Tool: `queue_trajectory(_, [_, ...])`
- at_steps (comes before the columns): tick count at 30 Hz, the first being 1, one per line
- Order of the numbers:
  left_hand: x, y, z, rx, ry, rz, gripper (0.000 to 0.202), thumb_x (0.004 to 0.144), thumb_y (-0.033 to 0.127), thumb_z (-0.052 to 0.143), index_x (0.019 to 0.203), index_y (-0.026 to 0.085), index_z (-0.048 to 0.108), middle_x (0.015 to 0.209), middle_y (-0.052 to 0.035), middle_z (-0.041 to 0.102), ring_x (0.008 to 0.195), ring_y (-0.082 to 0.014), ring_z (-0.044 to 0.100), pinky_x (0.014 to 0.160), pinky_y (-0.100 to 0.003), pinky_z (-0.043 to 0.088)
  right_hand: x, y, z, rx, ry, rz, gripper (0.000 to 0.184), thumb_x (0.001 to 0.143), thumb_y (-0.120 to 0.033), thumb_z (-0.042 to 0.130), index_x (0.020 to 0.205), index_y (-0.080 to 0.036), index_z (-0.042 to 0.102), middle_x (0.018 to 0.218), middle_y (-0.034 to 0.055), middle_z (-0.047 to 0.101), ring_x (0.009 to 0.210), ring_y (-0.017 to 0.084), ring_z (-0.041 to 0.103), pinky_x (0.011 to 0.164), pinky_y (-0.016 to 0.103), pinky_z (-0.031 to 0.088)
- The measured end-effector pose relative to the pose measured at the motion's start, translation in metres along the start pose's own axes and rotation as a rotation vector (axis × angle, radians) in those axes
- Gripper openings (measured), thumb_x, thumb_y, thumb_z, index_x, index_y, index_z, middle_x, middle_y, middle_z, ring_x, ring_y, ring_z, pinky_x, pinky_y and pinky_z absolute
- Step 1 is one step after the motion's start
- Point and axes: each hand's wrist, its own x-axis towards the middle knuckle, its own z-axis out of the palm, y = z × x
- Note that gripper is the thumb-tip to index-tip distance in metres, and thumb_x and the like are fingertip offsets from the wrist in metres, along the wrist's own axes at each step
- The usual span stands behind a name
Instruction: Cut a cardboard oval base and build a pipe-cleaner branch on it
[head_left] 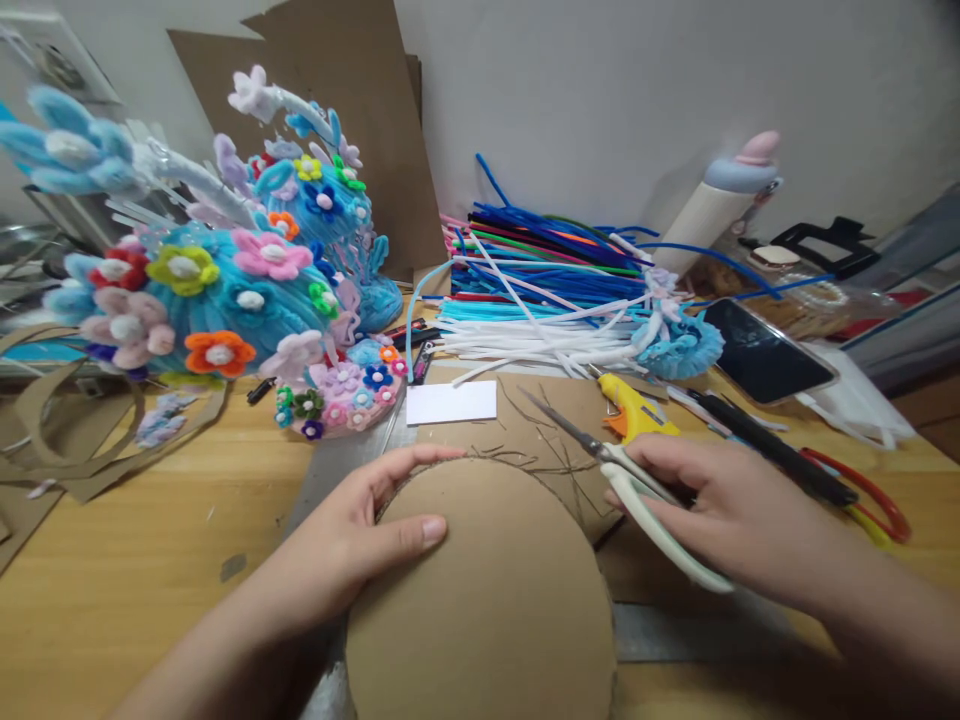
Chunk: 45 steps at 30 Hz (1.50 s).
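Note:
A round cardboard disc (pixel 487 600) fills the lower middle of the view. My left hand (pixel 390 510) grips its upper left edge, thumb on top and fingers behind the rim. In my right hand (pixel 705 490) is a pair of scissors (pixel 637 500) with pale handles. Their blades point up and left, apart from the disc. Thin cardboard trimmings (pixel 555 455) lie just beyond the disc on another piece of cardboard (pixel 517 400). A small white card (pixel 451 402) lies there too. Close behind the scissors is a yellow glue gun (pixel 637 405).
Pipe cleaners (pixel 540 290) in several colours are heaped at the back. Blue flower-covered crafts (pixel 225 290) stand at the left, near cut cardboard rings (pixel 202 410). A phone (pixel 769 350), a white bottle (pixel 705 215) and red-handled pliers (pixel 862 490) are on the right.

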Motion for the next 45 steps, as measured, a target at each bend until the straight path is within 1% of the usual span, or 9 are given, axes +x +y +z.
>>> queue_trajectory(6, [0.010,-0.009,0.003,-0.039,0.229,0.128,0.055,0.076,0.031,0.070,0.127,0.028,0.048,0.133,-0.0079,0.053,0.108,-0.0292,0.059,0.079,-0.032,0.054,0.016,-0.010,0.036,0.797,-0.136,0.269,0.036,0.072,-0.049,0.066,0.082,-0.019,0.050,0.065,-0.0033,0.053,0.051,0.009,0.048,0.046,0.021,0.040])
queue_trajectory(11, [0.013,-0.014,0.007,-0.121,0.226,0.172,0.054,0.084,0.042,0.059,0.134,0.029,0.045,0.138,-0.0058,0.050,0.123,-0.0312,0.047,0.099,-0.040,0.042,0.013,-0.003,0.048,1.050,-0.250,0.261,0.040,0.069,-0.045,0.071,0.092,-0.018,0.052,0.064,-0.0054,0.049,0.048,0.005,0.042,0.043,0.018,0.035])
queue_trajectory(15, [0.014,-0.013,0.008,-0.181,0.191,0.175,0.046,0.090,0.049,0.045,0.130,0.026,0.053,0.142,-0.0036,0.046,0.132,-0.0302,0.037,0.109,-0.043,0.028,0.010,0.007,0.045,1.118,-0.203,0.236,0.030,0.074,-0.042,0.069,0.085,-0.018,0.054,0.064,-0.0048,0.046,0.050,0.005,0.041,0.045,0.018,0.038])
queue_trajectory(23, [0.021,-0.017,0.006,-0.225,0.109,0.182,0.045,0.091,0.036,0.049,0.134,0.025,0.047,0.140,-0.0051,0.048,0.130,-0.0275,0.040,0.107,-0.040,0.028,0.009,0.016,0.042,1.172,-0.173,0.236,0.028,0.070,-0.038,0.073,0.084,-0.019,0.058,0.066,-0.0032,0.049,0.052,0.006,0.042,0.044,0.017,0.039])
queue_trajectory(26, [0.024,-0.017,0.009,-0.277,0.093,0.178,0.049,0.091,0.044,0.046,0.135,0.024,0.046,0.136,-0.0060,0.052,0.122,-0.0271,0.048,0.099,-0.036,0.039,0.009,0.018,0.044,1.190,-0.113,0.265,0.029,0.068,-0.039,0.074,0.082,-0.019,0.059,0.066,-0.0026,0.050,0.051,0.007,0.042,0.043,0.018,0.039])
queue_trajectory(29, [0.026,-0.018,0.011,-0.283,0.070,0.216,0.061,0.087,0.051,0.047,0.142,0.027,0.034,0.123,-0.0092,0.061,0.093,-0.0240,0.065,0.077,-0.034,0.051,0.007,0.015,0.049,1.267,-0.008,0.302,0.026,0.070,-0.037,0.073,0.080,-0.019,0.057,0.068,-0.0029,0.052,0.052,0.007,0.043,0.046,0.019,0.039])
queue_trajectory(33, [0.026,-0.024,0.011,-0.136,0.112,0.261,0.085,0.077,0.027,0.070,0.144,0.037,0.018,0.124,-0.0067,0.058,0.075,-0.0165,0.065,0.063,-0.026,0.053,0.001,0.005,0.052,1.279,-0.051,0.267,0.023,0.075,-0.038,0.069,0.078,-0.020,0.054,0.062,-0.0036,0.054,0.054,0.008,0.046,0.050,0.020,0.036])
queue_trajectory(37, [0.025,-0.021,0.008,-0.133,0.253,0.333,0.070,0.076,0.021,0.070,0.135,0.034,0.034,0.125,-0.0049,0.058,0.090,-0.0191,0.065,0.071,-0.024,0.053,-0.002,0.003,0.048,1.164,-0.177,0.194,0.028,0.077,-0.043,0.067,0.082,-0.019,0.052,0.058,-0.0034,0.055,0.050,0.008,0.047,0.047,0.020,0.032])
queue_trajectory(45, [0.011,-0.004,0.007,-0.193,0.289,0.141,0.037,0.076,0.028,0.068,0.112,0.025,0.059,0.096,-0.0026,0.070,0.072,-0.0155,0.067,0.060,-0.021,0.054,-0.001,0.020,0.032,1.012,-0.119,0.180,0.046,0.075,-0.061,0.060,0.093,-0.020,0.049,0.069,0.0001,0.059,0.043,0.009,0.047,0.040,0.020,0.034])
